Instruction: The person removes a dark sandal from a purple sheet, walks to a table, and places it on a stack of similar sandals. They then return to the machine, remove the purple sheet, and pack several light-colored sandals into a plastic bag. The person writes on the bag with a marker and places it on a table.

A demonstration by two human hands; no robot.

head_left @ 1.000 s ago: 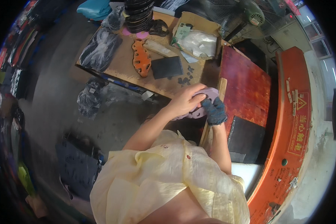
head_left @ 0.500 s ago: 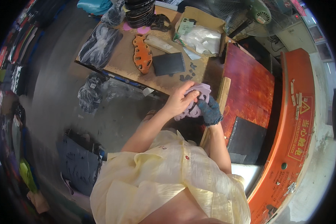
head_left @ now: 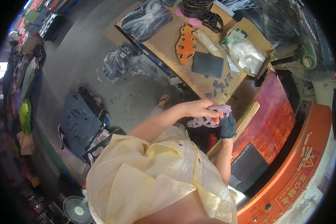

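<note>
worktop (head_left: 162,45), upper centre-right | orange cut-out piece (head_left: 186,43), on it | bare left hand (head_left: 198,108), right of centre | gloved right hand (head_left: 228,127), just lower right | lilac cut-out pieces (head_left: 223,108), right of centre, both grips closed on them | dark scraps (head_left: 221,85), above

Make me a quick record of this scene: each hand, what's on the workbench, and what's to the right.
Left hand: bare, gripping mauve cut-out pieces
Right hand: in a dark glove, at the same pieces; exact grip hidden
Workbench: orange slotted piece, dark rectangular sheet, small dark scraps, open cardboard box
Right side: reddish board with wooden strip along its left edge; orange housing beyond
Upper right: large fan
</note>
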